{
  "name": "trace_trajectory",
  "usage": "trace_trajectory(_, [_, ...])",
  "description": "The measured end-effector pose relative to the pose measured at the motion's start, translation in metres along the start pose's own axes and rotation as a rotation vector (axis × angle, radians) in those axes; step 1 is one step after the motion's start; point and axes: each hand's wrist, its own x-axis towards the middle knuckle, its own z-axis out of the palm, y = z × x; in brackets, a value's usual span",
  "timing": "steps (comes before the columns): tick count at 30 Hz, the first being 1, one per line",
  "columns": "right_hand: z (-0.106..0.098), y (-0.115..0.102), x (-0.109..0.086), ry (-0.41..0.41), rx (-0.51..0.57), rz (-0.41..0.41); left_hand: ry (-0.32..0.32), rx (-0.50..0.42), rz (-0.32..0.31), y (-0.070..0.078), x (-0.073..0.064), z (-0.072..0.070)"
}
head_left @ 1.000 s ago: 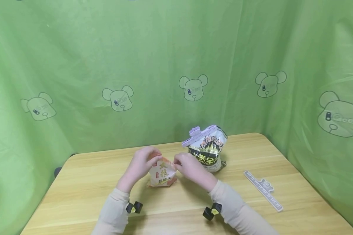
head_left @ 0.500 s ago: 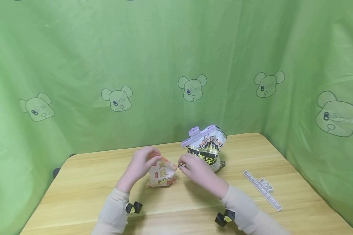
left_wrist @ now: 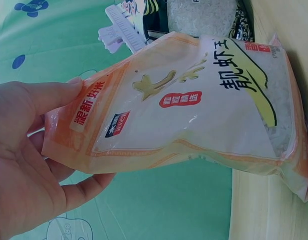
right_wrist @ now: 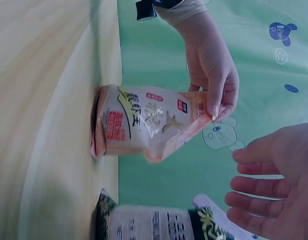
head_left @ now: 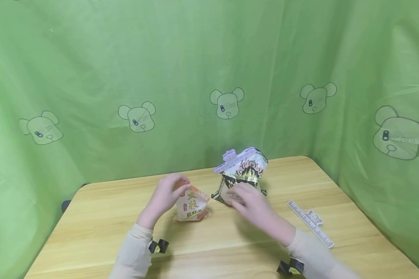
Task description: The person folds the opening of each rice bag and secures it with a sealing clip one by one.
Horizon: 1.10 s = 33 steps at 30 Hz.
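My left hand (head_left: 167, 195) pinches the top edge of an orange-and-white rice bag (left_wrist: 169, 100) between thumb and fingers. The bag stands upright on the table, and white grains show through its lower part in the left wrist view. My right hand (right_wrist: 266, 180) touches nothing; its fingers are loosely bent and apart. In the head view it hovers in front of a black-and-white rice bag (head_left: 244, 176), hiding part of it. A purple sealing clip (head_left: 235, 159) is fixed across that second bag's top. A white sealing clip (head_left: 310, 224) lies on the table to the right.
The wooden table (head_left: 90, 232) has rounded far corners. A green curtain (head_left: 181, 77) with bear-head prints hangs behind it and along both sides. Black wrist devices (head_left: 158, 246) sit on both forearms.
My right hand has let go of the orange-and-white bag's upper right corner and moved right, in front of the black-and-white bag. My left hand has stayed on the bag.
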Motion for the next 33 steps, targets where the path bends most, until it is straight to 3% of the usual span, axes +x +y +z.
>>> trace_trajectory(13, [-0.03,0.023,-0.031,0.046,-0.017,0.026,0.003,0.007,0.001,-0.001,0.001,0.001])
trace_trajectory(24, [-0.06,0.047,-0.055,0.016,-0.164,0.117,0.018,0.045,0.003,-0.001,0.002,0.002])
trace_trajectory(33, [-0.073,0.068,-0.074,-0.051,-0.182,0.275,0.014,0.057,0.002,-0.003,0.002,0.002])
